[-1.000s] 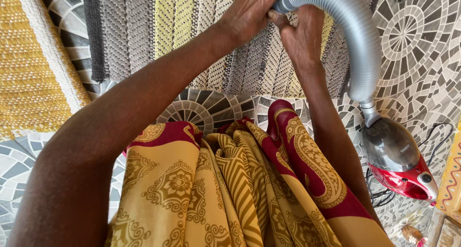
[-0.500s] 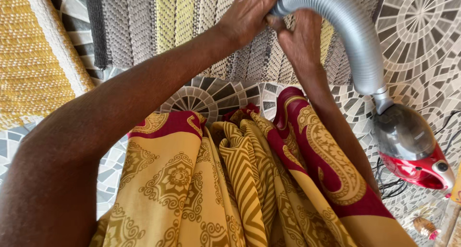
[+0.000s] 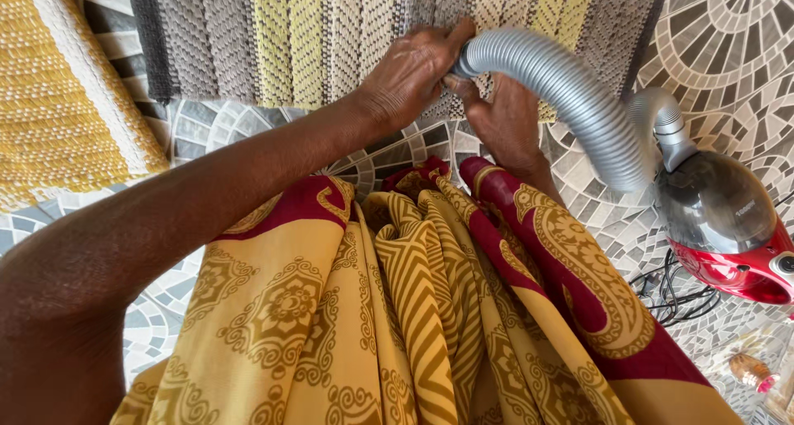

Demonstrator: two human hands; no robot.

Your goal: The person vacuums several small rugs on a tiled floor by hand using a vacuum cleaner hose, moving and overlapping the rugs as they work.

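Note:
My left hand (image 3: 409, 74) grips the end of a grey ribbed vacuum hose (image 3: 571, 98), pressing it against a striped grey and yellow woven rug (image 3: 331, 36). Just below it, my right hand (image 3: 500, 123) also holds the hose end. The hose curves right and down to a small red and grey canister vacuum (image 3: 728, 235) on the floor. A yellow and maroon patterned garment (image 3: 397, 309) covers my lap below both arms.
A yellow woven mat (image 3: 58, 94) lies at the left. The floor is grey and white mosaic tile (image 3: 728, 53). A black power cord (image 3: 670, 297) is bunched beside the vacuum. A small object (image 3: 748, 367) lies at the lower right.
Both hands and the hose end have moved down toward me along the rug. The hose has bent tighter and the vacuum sits closer to my hands in view.

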